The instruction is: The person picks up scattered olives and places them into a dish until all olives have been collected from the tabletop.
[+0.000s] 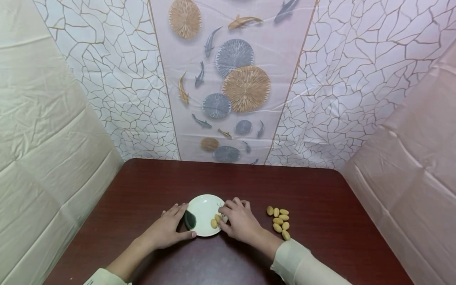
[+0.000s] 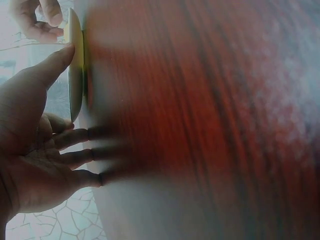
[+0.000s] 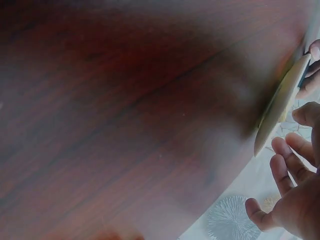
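Two hands at a plate on a dark red counter, head view. The plate, white with a green patch at its left, lies in the lower centre of the frame. Two yellow pieces rest on it near its right side; a loose pile of similar pieces lies on the counter at lower right. The left hand brackets the plate's left side, fingers relaxed and spread, thumb at the near rim. The right hand hangs over the right rim, fingers loosely bent; the right wrist view shows thumb and fingertips apart—released, with nothing visible between them. The step in hand appears to be setting pieces down on the plate while the left hand steadies it. The next move probably calls for lifting the right fingers clear—without nudging the pieces or the rim.
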Motion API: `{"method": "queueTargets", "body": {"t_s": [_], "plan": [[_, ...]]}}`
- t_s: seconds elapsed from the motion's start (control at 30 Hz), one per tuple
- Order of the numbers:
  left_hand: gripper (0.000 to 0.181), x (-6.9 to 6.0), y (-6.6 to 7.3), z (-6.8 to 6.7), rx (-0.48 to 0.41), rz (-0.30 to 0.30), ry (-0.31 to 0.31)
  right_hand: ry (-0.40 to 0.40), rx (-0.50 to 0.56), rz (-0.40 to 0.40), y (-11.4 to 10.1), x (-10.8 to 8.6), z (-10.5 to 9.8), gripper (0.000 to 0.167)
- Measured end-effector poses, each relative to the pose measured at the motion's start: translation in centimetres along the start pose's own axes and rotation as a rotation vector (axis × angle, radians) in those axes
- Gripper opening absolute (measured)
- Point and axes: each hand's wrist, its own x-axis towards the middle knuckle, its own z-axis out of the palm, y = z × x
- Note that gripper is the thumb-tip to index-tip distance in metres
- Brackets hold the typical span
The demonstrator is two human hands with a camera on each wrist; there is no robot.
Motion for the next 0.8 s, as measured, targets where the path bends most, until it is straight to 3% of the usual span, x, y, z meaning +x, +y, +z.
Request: {"method": "queueTargets", "body": {"t_s": [0.8], "plan": [[0.112,0.1,-0.1,0.0,-0.006,0.001,-0.009,0.026,-0.058,0.051,2.0,-2.6,-3.2,0.029]]}}
